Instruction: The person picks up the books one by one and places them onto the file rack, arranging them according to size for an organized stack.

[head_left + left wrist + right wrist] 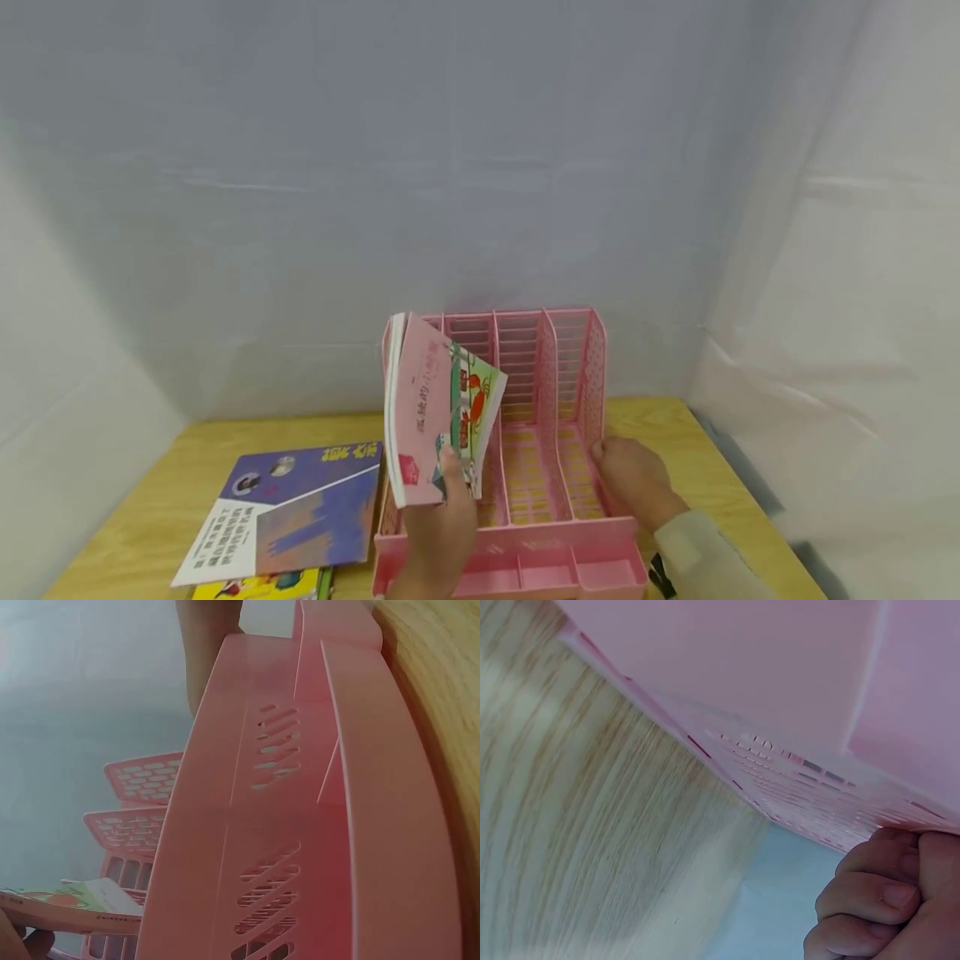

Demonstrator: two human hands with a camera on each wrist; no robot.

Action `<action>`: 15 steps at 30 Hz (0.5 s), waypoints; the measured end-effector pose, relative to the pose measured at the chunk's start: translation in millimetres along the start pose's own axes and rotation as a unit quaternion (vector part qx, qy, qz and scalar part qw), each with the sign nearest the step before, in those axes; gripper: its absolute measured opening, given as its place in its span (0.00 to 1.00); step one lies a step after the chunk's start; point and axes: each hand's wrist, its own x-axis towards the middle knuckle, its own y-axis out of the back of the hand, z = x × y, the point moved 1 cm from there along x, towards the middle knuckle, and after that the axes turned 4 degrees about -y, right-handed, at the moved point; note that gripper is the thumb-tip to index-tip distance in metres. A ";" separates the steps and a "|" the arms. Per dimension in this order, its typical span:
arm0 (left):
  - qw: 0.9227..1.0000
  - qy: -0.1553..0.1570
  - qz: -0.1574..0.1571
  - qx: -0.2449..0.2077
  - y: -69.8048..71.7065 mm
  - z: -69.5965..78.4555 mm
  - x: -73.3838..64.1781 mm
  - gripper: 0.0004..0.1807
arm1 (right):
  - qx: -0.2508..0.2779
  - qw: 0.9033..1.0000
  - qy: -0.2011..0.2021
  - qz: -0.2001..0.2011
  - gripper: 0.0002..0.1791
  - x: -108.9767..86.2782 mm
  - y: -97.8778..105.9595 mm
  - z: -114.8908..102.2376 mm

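A pink-covered picture book (423, 392) with a red crab on it is held upright and tilted in my left hand (442, 533), the thumb across its lower cover. Thick white page edges show along its left side; whether a second book lies behind cannot be told. It stands in front of the left compartments of a pink desktop file rack (525, 537). My right hand (637, 475) grips the rack's right side wall, fingers curled, as the right wrist view also shows. In the left wrist view, the rack's front trays hide most of the book.
On the wooden table (720, 475), left of the rack, lies a purple and white book (307, 508) on top of a yellow one (258, 587). Grey-white sheeting (480, 167) hangs behind and at both sides. Upright dividers (550, 375) split the rack into several slots.
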 end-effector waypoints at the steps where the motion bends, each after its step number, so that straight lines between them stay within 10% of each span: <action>1: 1.000 -0.019 0.008 -0.004 1.0 2.6 -0.4 0.38 | -0.001 1.000 0.002 0.001 0.12 0.4 0.2 -0.4; 9: 0.993 -0.103 0.051 -0.024 4.1 34.5 12.4 0.36 | 0.011 1.000 -0.001 0.010 0.09 2.8 2.1 -2.9; 15: 0.994 -0.103 0.026 -0.011 8.1 16.3 10.7 0.38 | 0.042 0.999 -0.026 -0.009 0.11 1.9 -1.7 -1.7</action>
